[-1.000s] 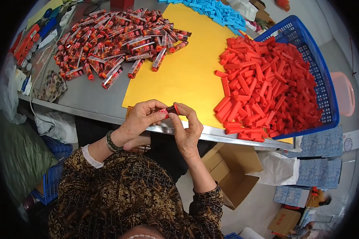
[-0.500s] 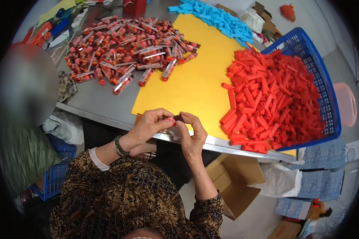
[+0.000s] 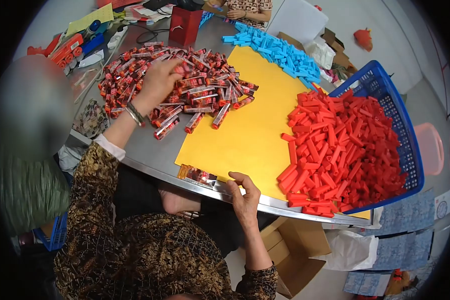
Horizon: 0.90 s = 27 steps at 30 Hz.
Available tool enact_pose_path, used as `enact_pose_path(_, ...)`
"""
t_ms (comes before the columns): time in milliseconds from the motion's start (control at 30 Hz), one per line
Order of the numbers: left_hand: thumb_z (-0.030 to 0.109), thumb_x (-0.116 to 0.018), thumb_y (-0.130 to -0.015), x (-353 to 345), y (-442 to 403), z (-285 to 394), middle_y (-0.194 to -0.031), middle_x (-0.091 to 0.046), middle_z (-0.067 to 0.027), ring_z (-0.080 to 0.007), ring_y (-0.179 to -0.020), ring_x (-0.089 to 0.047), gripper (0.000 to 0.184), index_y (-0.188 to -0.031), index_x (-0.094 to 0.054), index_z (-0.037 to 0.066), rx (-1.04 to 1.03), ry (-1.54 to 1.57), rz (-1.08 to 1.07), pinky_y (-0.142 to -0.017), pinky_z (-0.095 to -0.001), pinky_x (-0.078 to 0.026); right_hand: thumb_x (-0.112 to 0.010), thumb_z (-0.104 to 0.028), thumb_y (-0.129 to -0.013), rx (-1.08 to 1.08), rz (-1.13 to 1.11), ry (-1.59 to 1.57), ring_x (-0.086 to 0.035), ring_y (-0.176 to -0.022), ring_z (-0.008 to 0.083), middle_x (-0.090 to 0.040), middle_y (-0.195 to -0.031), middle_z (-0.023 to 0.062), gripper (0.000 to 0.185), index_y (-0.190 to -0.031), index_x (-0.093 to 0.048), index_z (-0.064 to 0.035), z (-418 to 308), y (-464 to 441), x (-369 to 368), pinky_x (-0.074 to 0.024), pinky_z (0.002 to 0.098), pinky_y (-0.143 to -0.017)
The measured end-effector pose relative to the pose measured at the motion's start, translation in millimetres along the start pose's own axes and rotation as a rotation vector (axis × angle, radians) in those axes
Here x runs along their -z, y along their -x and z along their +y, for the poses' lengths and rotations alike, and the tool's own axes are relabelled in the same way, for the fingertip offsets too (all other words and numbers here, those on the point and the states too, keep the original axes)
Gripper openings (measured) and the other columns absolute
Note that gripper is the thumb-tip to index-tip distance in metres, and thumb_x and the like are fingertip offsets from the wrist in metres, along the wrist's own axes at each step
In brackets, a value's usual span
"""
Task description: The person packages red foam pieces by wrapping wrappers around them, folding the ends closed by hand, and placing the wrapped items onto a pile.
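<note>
My left hand [image 3: 159, 82] reaches over the left part of a pile of small red tubes in printed clear-ended wrappers [image 3: 202, 95]. Its fingers are stretched out and apart, with nothing visible gripped in them. My right hand [image 3: 245, 196] is by the front edge of the metal table, thumb and index finger apart and nothing between them. Just left of it lies a small stack of flat printed wrappers [image 3: 201, 176], at the lower edge of a yellow sheet [image 3: 225, 150]. A heap of bare red tubes [image 3: 335, 145] spills from a blue basket [image 3: 412, 150] on the right.
Blue tubes [image 3: 277, 50] are heaped at the back, near another person's hand [image 3: 236, 14]. A red box [image 3: 184, 26] stands behind the wrapped pile. Beneath the table sits an open cardboard box [image 3: 300, 250]. Another person [image 3: 32, 165] is at the left.
My hands have parted from a small red piece held between them. The left has moved up and forward to the wrapped pile; the right has lowered slightly and opened. The view has shifted.
</note>
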<state>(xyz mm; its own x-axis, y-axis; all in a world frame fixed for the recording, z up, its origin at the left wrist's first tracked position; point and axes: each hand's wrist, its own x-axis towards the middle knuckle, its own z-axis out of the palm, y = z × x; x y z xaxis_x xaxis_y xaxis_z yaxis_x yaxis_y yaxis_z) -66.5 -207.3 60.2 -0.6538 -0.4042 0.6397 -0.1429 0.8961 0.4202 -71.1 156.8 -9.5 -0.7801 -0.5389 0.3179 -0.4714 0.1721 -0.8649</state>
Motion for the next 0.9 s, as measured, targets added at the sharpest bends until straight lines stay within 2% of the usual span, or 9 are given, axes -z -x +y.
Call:
enact_pose_path(33,0.021,-0.072,-0.076,6,-2,1,-0.118,-0.062,-0.0109,-0.0326,-0.110,-0.054,0.054,-0.126,-0.055,0.009,-0.027,-0.228,0.034,-0.095,-0.0426,-0.042,-0.066,-0.002,-0.084,0.005,-0.012,-0.001,-0.065,-0.078,0.0197,-0.067,-0.093,0.0120,0.016,-0.100,-0.064,0.0015,0,1,-1,-0.0515,0.0296,-0.072)
enact_pose_path(167,0.017,-0.071,-0.075,-5,29,-10,-0.134,-0.051,-0.0113,-0.0327,-0.121,-0.046,0.067,-0.136,-0.045,0.010,-0.203,-0.232,-0.017,-0.102,-0.0432,-0.036,-0.066,-0.004,-0.085,-0.015,-0.023,-0.001,-0.065,-0.075,0.0209,-0.067,-0.091,0.0134,0.016,-0.100,-0.064,0.0011,0,0,1,-0.0516,0.0298,-0.069)
enact_pose_path(200,0.015,-0.070,-0.074,1,40,8,-0.133,-0.051,-0.0126,-0.0329,-0.121,-0.046,0.065,-0.135,-0.047,0.009,-0.241,-0.162,-0.053,-0.102,-0.0435,-0.036,-0.066,-0.004,-0.085,-0.015,-0.006,0.000,-0.061,-0.077,0.0144,-0.068,-0.086,0.0076,0.016,-0.100,-0.066,0.0010,1,0,6,-0.0485,0.0271,-0.072)
enact_pose_path(267,0.009,-0.067,-0.075,-1,73,31,-0.124,-0.056,-0.0147,-0.0349,-0.116,-0.049,0.047,-0.121,-0.057,0.005,-0.169,-0.034,-0.160,-0.099,-0.0429,-0.039,-0.067,-0.005,-0.085,-0.029,0.022,0.101,-0.062,-0.075,0.0168,-0.067,-0.084,0.0099,0.016,-0.100,-0.066,0.0012,3,0,27,-0.0487,0.0281,-0.069)
enact_pose_path(333,0.007,-0.066,-0.075,-12,107,40,-0.115,-0.058,-0.0145,-0.0352,-0.111,-0.050,0.034,-0.109,-0.060,0.003,-0.260,0.066,-0.285,-0.095,-0.0431,-0.041,-0.067,-0.005,-0.085,0.011,0.082,0.235,-0.064,-0.074,0.0192,-0.067,-0.083,0.0122,0.016,-0.099,-0.066,0.0015,8,-5,45,-0.0490,0.0289,-0.067)
enact_pose_path(433,0.007,-0.067,-0.073,-22,141,65,-0.101,-0.059,-0.0143,-0.0354,-0.099,-0.053,0.027,-0.099,-0.060,0.002,-0.239,0.335,-0.522,-0.087,-0.0433,-0.043,-0.066,-0.004,-0.084,0.058,0.256,0.523,-0.067,-0.073,0.0226,-0.067,-0.080,0.0161,0.012,-0.095,-0.065,0.0013,33,-20,86,-0.0502,0.0307,-0.064)
enact_pose_path(567,0.010,-0.069,-0.070,-26,149,95,-0.083,-0.056,-0.0124,-0.0328,-0.083,-0.053,0.022,-0.088,-0.059,0.003,-0.306,0.252,-0.574,-0.078,-0.0418,-0.045,-0.071,-0.015,-0.079,0.056,0.184,1.084,-0.064,-0.091,0.0275,-0.066,-0.093,0.0143,0.026,-0.101,-0.063,-0.0037,60,-49,128,-0.0503,0.0386,-0.075)
enact_pose_path(767,0.010,-0.074,-0.064,-43,150,84,-0.073,-0.056,-0.0111,-0.0314,-0.074,-0.055,0.023,-0.078,-0.058,0.002,-0.145,0.339,-0.750,-0.068,-0.0398,-0.046,-0.081,-0.031,-0.066,-0.030,0.048,1.239,-0.059,-0.091,0.0303,-0.061,-0.092,0.0088,0.045,-0.099,-0.060,-0.0076,62,-53,125,-0.0465,0.0450,-0.072)
enact_pose_path(900,0.010,-0.072,-0.067,-46,147,83,-0.073,-0.061,-0.0122,-0.0305,-0.076,-0.060,0.016,-0.073,-0.060,0.002,-0.103,0.349,-0.752,-0.069,-0.0411,-0.047,-0.081,-0.027,-0.066,-0.007,0.019,1.252,-0.058,-0.092,0.0308,-0.061,-0.093,0.0102,0.043,-0.099,-0.061,-0.0071,68,-58,111,-0.0464,0.0450,-0.074)
